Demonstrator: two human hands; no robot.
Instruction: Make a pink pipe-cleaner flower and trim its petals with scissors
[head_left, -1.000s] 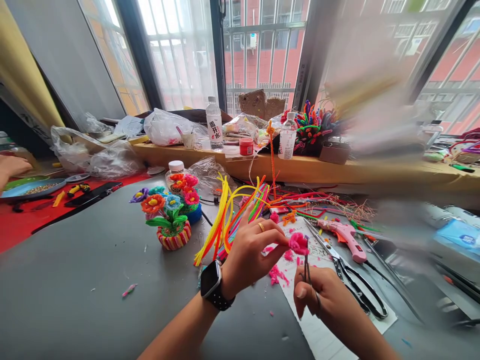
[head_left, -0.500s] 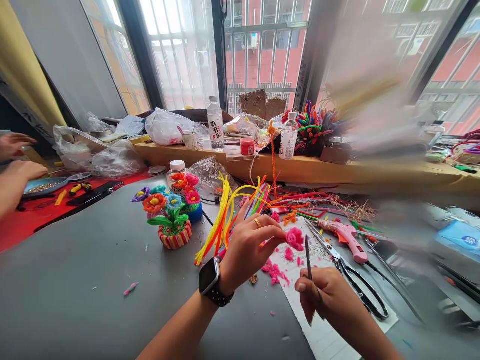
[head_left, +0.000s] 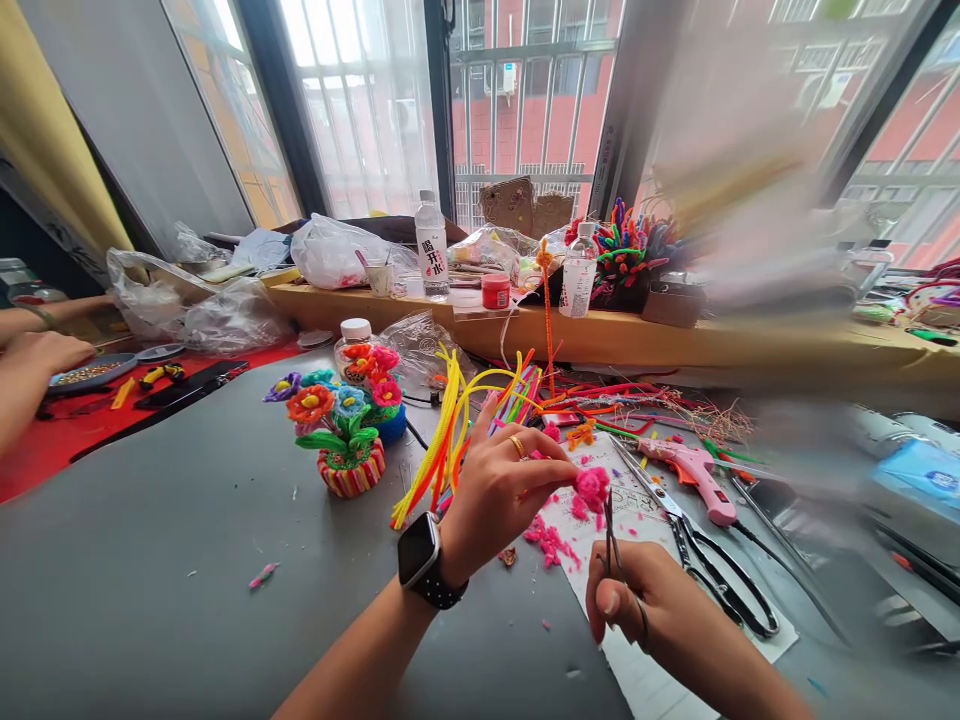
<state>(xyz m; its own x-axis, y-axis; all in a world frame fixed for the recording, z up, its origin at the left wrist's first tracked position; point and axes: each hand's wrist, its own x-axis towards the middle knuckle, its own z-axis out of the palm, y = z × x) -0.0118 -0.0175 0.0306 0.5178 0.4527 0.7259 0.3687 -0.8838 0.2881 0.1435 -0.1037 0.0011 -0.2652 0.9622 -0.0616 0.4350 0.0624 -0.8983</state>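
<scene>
1. The pink fluffy piece [head_left: 592,488] is sitting at the right end of your left hand [head_left: 506,490], whose thumb and forefinger are pinching its left edge.
2. The small scissors [head_left: 612,545] are standing just to its right, their long axis running near to far and their tips pointing far, level with its right side; you are leaving little or no gap, and whether they are touching cannot be told.
3. Your right hand [head_left: 637,590] is curling closed around the handles, lying near and slightly right of the piece, so your left is the nearer hand.
4. Below, pink scraps [head_left: 551,542] are lying across the paper's [head_left: 660,670] left edge.
5. Farther right, large scissors [head_left: 694,535] are resting partly on that paper.
</scene>
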